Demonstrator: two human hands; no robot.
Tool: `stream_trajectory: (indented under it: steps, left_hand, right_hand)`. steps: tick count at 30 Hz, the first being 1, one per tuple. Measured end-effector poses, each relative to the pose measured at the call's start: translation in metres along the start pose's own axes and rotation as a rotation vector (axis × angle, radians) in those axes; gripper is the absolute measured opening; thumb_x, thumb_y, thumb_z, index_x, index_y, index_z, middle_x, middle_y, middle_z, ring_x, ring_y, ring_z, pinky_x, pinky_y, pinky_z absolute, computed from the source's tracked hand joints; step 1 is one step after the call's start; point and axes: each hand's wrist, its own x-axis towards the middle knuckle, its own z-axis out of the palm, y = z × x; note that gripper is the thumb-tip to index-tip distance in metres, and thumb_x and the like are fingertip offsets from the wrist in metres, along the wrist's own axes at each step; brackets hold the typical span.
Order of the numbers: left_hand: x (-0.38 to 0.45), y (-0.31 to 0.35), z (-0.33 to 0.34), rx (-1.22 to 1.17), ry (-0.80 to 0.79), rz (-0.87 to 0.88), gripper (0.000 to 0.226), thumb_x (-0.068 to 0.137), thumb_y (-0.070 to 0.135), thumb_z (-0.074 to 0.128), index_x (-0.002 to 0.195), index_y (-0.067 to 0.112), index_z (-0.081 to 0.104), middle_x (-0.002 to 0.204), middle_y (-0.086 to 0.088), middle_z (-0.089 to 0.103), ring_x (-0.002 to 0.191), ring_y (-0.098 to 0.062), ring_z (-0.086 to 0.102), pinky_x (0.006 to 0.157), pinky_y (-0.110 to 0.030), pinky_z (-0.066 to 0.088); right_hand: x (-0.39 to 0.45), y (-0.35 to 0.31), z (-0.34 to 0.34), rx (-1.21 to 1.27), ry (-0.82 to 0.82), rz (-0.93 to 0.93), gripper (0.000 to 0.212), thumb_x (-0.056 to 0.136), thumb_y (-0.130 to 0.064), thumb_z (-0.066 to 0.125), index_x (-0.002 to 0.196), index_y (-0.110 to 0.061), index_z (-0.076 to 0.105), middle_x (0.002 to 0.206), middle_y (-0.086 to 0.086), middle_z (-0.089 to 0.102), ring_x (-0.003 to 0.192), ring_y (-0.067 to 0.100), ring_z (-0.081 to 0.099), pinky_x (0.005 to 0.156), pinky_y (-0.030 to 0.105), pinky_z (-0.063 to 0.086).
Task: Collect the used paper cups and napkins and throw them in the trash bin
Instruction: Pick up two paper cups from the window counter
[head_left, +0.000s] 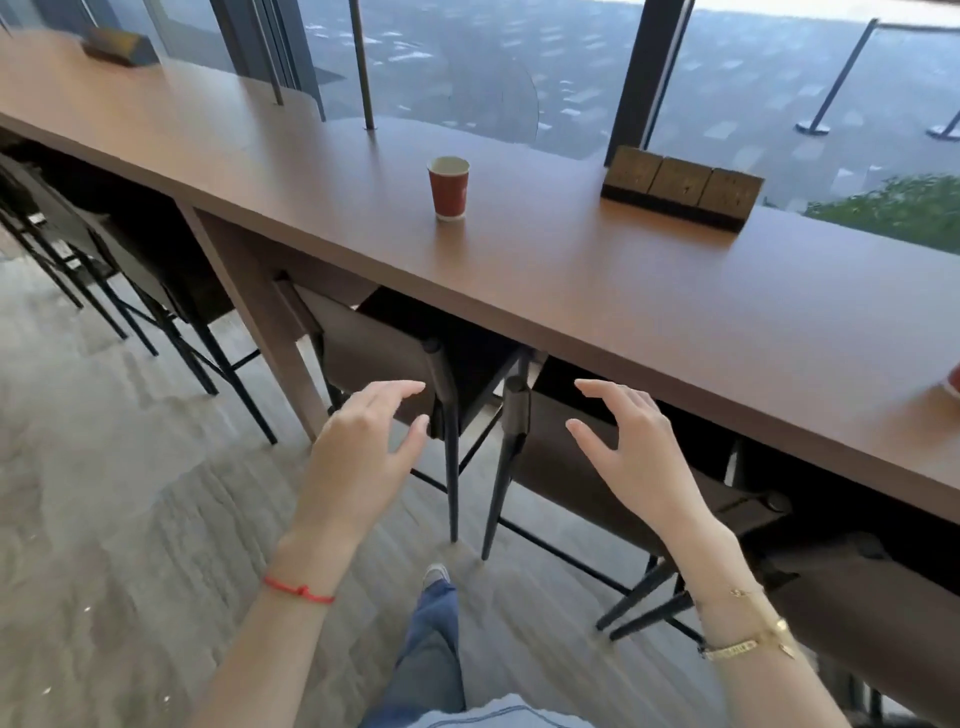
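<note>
Cup (449, 188) upright on counter (623, 291), mouth up; left hand (371, 434) & right hand (626, 441) spread, empty

Bare brown wood lies on all sides of the red paper cup (449, 188) standing upright on the long brown wooden counter (675, 312). A row of three brass-coloured socket blocks (681, 186) stands well to its right by the window. Dark chair backs (384, 358) tucked under the counter edge stand between both open hands and the counter.
</note>
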Motion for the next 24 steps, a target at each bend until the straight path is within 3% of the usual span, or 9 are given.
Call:
stream_trajectory:
  steps: [7,13,17,24]
  left_hand:
    - [0.152,-0.052,0.007,0.040,0.050,0.048,0.039,0.093,0.027,0.058,0.131,0.019,0.055,0.127,0.004,0.061,0.117,-0.014,0.057,0.097,-0.035,0.050]
    - [0.274,-0.087,0.028,0.047,0.048,0.087,0.058,0.090,0.034,0.062,0.141,0.019,0.040,0.133,-0.002,0.056,0.119,-0.018,0.055,0.097,-0.036,0.050]
    - [0.334,-0.101,0.054,-0.003,-0.011,0.044,0.076,0.086,0.037,0.067,0.148,0.016,0.027,0.144,-0.007,0.045,0.129,-0.024,0.048,0.102,-0.043,0.046]
    - [0.397,-0.108,0.100,-0.132,-0.044,-0.127,0.110,0.070,0.048,0.079,0.152,0.014,0.014,0.151,-0.009,0.036,0.137,-0.026,0.038,0.108,-0.042,0.037]
  right_hand:
    - [0.141,-0.013,0.045,0.021,0.030,-0.011,0.043,0.091,-0.031,0.062,0.132,-0.022,0.053,0.128,-0.007,0.058,0.125,0.009,0.043,0.100,0.020,0.031]
    - [0.232,-0.018,0.065,0.003,0.125,0.009,0.042,0.089,-0.028,0.064,0.129,-0.017,0.057,0.125,-0.002,0.061,0.121,0.012,0.049,0.101,0.020,0.034]
    - [0.264,-0.010,0.069,-0.017,0.149,0.050,0.043,0.089,-0.029,0.065,0.129,-0.017,0.056,0.125,-0.003,0.061,0.121,0.011,0.049,0.101,0.020,0.035]
    - [0.296,0.014,0.073,-0.038,0.142,0.111,0.043,0.089,-0.028,0.066,0.129,-0.017,0.056,0.126,-0.001,0.060,0.122,0.012,0.048,0.098,0.017,0.033]
